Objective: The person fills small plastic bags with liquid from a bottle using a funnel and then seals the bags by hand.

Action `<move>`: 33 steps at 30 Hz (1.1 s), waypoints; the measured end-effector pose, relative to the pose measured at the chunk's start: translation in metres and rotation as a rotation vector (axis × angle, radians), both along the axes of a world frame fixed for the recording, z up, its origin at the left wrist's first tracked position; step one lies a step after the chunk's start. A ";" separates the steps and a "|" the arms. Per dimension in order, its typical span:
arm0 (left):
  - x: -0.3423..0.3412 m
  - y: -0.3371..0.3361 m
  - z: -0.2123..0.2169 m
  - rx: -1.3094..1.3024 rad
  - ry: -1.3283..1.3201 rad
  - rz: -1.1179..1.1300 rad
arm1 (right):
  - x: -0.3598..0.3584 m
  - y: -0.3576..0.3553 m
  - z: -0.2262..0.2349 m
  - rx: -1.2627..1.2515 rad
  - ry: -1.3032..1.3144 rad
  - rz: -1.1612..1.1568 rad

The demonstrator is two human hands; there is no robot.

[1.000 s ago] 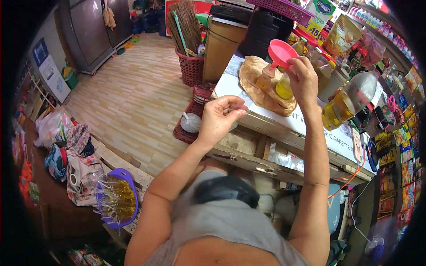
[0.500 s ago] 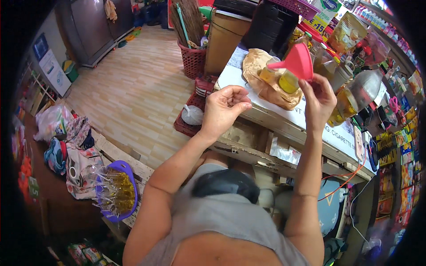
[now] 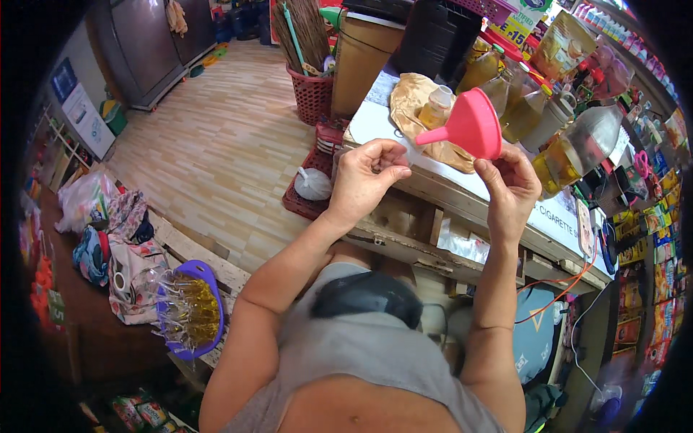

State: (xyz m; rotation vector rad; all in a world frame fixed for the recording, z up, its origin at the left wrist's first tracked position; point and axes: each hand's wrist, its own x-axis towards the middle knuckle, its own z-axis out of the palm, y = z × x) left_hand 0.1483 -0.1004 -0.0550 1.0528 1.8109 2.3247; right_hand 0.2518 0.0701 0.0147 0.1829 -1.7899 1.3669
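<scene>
My right hand (image 3: 514,179) pinches the rim of a pink funnel (image 3: 473,126), which is tilted with its spout toward my left hand. Curled and closed, my left hand (image 3: 369,173) is just below and left of the spout tip. Something thin and see-through seems to show at its fingertips, too faint to name. Behind the funnel, a small cup of yellow liquid (image 3: 435,108) stands on crumpled brown paper (image 3: 409,101) on the counter. To the right, a large clear bottle (image 3: 577,155) of yellow oil leans over, and several oil bottles (image 3: 523,115) stand behind.
A purple basket (image 3: 219,307) of small filled plastic bags rests on a wooden bench at lower left. An open drawer (image 3: 397,216) lies below the counter. A maroon bin (image 3: 310,94) holds brooms, and a white knotted bag (image 3: 312,184) sits in a red crate.
My right hand has brought the funnel down and nearer, turning its spout toward my left hand. The left hand has hardly moved.
</scene>
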 end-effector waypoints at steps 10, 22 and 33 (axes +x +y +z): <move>0.001 -0.002 0.000 -0.098 0.059 -0.008 | -0.002 0.004 -0.002 0.280 -0.052 -0.049; 0.003 -0.008 -0.004 -0.078 -0.109 -0.142 | -0.001 0.000 0.011 0.494 -0.048 -0.123; 0.002 -0.012 -0.004 -0.007 -0.035 -0.013 | 0.005 0.005 0.008 0.336 -0.008 -0.154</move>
